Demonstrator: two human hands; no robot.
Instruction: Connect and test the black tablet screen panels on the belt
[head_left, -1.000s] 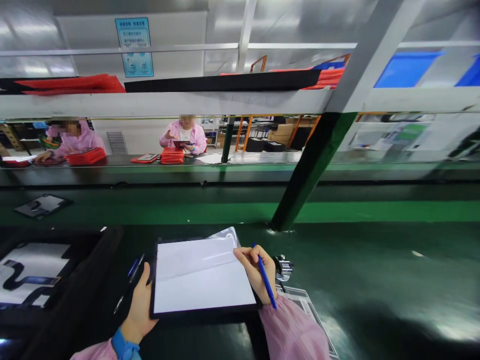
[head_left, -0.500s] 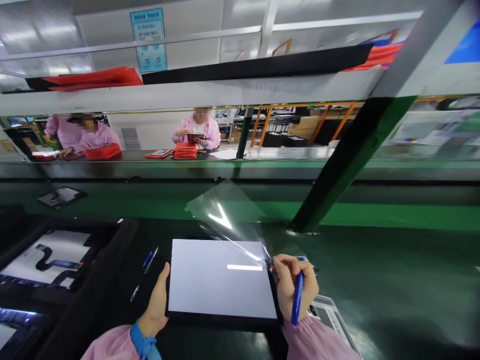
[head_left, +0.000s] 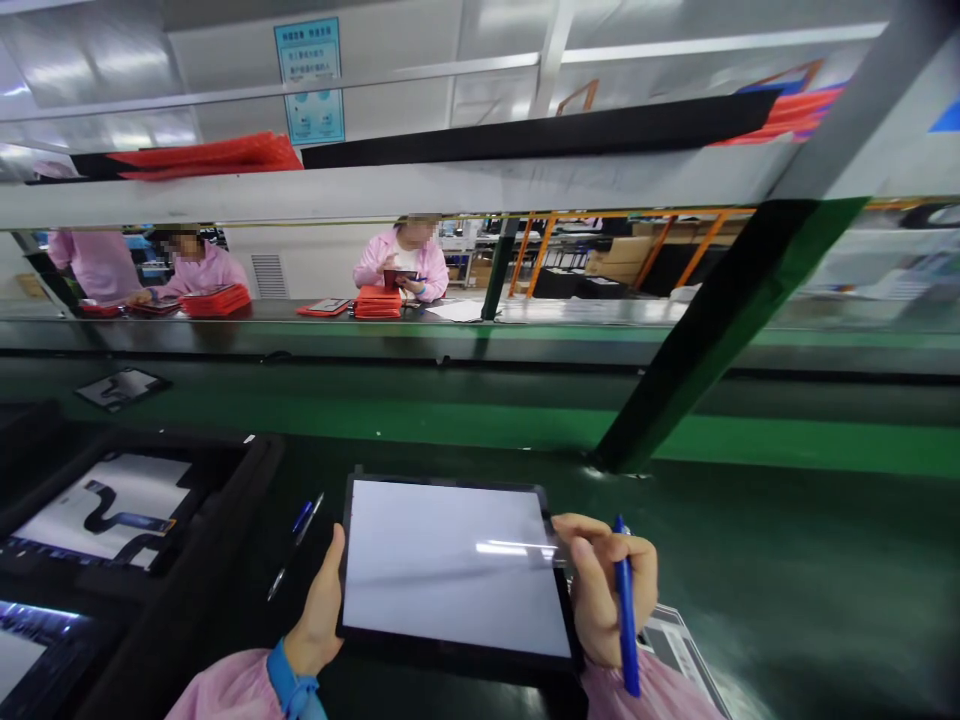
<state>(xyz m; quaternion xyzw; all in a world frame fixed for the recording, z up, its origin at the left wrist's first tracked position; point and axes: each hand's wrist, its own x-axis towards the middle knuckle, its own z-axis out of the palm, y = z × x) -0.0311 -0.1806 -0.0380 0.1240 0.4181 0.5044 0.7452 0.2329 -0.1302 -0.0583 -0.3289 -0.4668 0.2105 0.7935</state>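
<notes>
Left hand [head_left: 319, 610] gripping tablet [head_left: 454, 565], right hand [head_left: 607, 590] clutching blue pen [head_left: 626, 610], green workbench [head_left: 787, 560], factory line.

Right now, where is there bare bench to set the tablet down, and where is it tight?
Bare green bench lies right of the right hand, past the slanted post. A narrow strip holding two pens separates the tablet from the black tray. Crowded: the left, and the printed sheet under the right wrist.

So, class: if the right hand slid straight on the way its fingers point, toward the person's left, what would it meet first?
The right hand, gripping a blue pen, would first cross the white tablet screen, where its fingertips already touch; the left hand lies beyond. Height above the glass is unclear.
</notes>
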